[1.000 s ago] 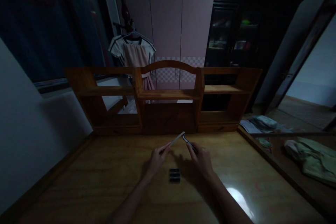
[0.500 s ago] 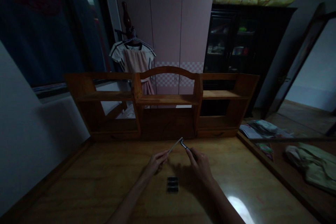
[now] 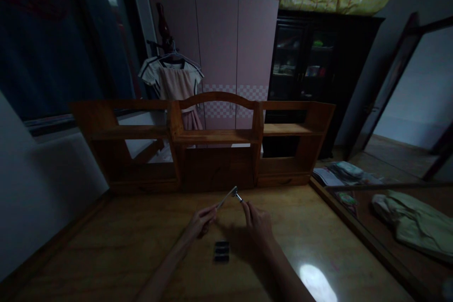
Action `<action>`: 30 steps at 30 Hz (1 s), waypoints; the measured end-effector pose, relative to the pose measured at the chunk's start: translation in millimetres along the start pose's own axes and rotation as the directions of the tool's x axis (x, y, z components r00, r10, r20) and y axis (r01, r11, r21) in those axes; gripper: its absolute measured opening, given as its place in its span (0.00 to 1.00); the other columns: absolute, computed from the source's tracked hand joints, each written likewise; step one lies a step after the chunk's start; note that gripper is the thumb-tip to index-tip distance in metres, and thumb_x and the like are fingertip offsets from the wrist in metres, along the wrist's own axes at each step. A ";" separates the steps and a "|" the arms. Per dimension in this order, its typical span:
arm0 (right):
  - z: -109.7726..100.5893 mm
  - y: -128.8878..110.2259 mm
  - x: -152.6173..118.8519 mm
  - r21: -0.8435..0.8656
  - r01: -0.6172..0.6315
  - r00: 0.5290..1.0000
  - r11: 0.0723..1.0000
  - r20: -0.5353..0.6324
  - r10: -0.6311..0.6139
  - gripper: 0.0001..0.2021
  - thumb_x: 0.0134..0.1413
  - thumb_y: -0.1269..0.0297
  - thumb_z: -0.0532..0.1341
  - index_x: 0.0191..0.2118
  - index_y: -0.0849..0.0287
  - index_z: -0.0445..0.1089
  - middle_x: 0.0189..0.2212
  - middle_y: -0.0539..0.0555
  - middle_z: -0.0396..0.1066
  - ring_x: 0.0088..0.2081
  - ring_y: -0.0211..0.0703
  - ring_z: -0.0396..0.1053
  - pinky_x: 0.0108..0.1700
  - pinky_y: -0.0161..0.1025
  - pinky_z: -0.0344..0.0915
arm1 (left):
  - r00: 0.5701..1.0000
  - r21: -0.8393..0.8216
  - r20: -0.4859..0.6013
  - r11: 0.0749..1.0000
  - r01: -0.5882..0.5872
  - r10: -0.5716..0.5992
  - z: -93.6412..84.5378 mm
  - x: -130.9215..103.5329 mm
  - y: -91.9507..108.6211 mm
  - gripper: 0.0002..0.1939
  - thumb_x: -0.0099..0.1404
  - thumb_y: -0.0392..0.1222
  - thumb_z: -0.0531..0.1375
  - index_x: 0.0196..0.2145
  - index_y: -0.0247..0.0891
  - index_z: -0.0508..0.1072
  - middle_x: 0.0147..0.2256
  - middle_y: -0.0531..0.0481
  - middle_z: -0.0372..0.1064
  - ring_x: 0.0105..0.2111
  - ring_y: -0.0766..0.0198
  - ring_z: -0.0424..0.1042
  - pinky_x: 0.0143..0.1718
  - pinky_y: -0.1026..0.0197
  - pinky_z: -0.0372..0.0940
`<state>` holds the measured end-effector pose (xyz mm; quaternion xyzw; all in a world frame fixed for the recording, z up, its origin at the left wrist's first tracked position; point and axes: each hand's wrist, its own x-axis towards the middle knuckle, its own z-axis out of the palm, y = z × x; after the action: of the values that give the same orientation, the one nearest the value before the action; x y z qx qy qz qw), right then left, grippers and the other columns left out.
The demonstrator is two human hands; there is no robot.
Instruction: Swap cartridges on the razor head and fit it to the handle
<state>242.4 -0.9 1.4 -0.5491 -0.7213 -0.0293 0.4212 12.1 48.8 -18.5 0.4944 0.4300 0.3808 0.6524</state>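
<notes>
In my left hand (image 3: 201, 221), fingers closed, is a thin pale stick (image 3: 225, 199) that slants up to the right. My right hand (image 3: 259, 224) is wrapped round the handle of what looks like a razor (image 3: 238, 196), its shiny metal neck and small head pointing up and left. The stick's far end meets the razor head, though it is too dark to tell if they touch. Below and between my hands, several small black pieces (image 3: 222, 251) lie stacked in a column on the wooden desk (image 3: 148, 240); their kind is unclear.
A wooden shelf unit (image 3: 215, 137) stands along the desk's back edge. Behind it are a pink wardrobe (image 3: 217, 37) and a dark cabinet (image 3: 329, 56). Beyond the desk's raised right edge lie a pale green cloth (image 3: 417, 222) and papers (image 3: 327, 177).
The camera view has turned slightly to the right, so everything sits further left. Both hands keep their grips, with the stick and razor head still together.
</notes>
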 end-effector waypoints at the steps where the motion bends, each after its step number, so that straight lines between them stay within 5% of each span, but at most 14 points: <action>1: 1.5 0.3 0.0 -0.020 0.008 1.000 1.000 -0.010 -0.008 0.18 0.68 0.62 0.43 0.39 0.61 0.68 0.22 0.53 0.69 0.19 0.38 0.65 0.22 0.36 0.47 | 1.000 -0.006 -0.006 1.000 0.001 -0.001 -0.2 1.5 -1.0 0.37 0.52 0.57 0.63 0.56 0.36 0.66 0.22 0.59 0.54 0.12 0.79 0.43 0.15 0.69 0.36; 10: 8.4 -2.2 4.2 -0.096 0.086 0.989 0.992 -0.116 -0.097 0.21 0.69 0.62 0.40 0.36 0.64 0.67 0.15 0.50 0.64 0.14 0.38 0.61 0.19 0.36 0.45 | 0.998 -0.021 0.011 0.998 -0.057 0.057 3.3 1.6 4.5 0.35 0.55 0.59 0.62 0.55 0.36 0.67 0.20 0.60 0.51 0.13 0.78 0.42 0.15 0.69 0.35; 21: 2.5 6.1 1.6 -0.027 0.058 0.998 0.998 0.008 -0.058 0.13 0.64 0.58 0.51 0.39 0.61 0.67 0.20 0.55 0.69 0.20 0.43 0.66 0.24 0.36 0.53 | 0.991 -0.028 -0.052 0.992 -0.125 0.123 14.4 -6.9 9.9 0.37 0.51 0.59 0.64 0.52 0.30 0.71 0.18 0.58 0.53 0.14 0.76 0.45 0.17 0.67 0.36; 30: 2.0 30.5 5.4 -0.074 0.025 0.998 0.997 -0.049 -0.029 0.22 0.65 0.57 0.43 0.45 0.65 0.70 0.24 0.61 0.71 0.21 0.44 0.66 0.24 0.36 0.55 | 0.960 -0.013 -0.235 0.987 -0.159 0.152 -2.8 -4.6 9.0 0.40 0.44 0.61 0.65 0.48 0.29 0.73 0.19 0.56 0.58 0.17 0.75 0.49 0.18 0.68 0.40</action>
<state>265.9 16.2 -9.3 -0.5536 -0.7164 -0.0752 0.4179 7.3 47.5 -9.3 0.4683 0.4573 0.4930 0.5732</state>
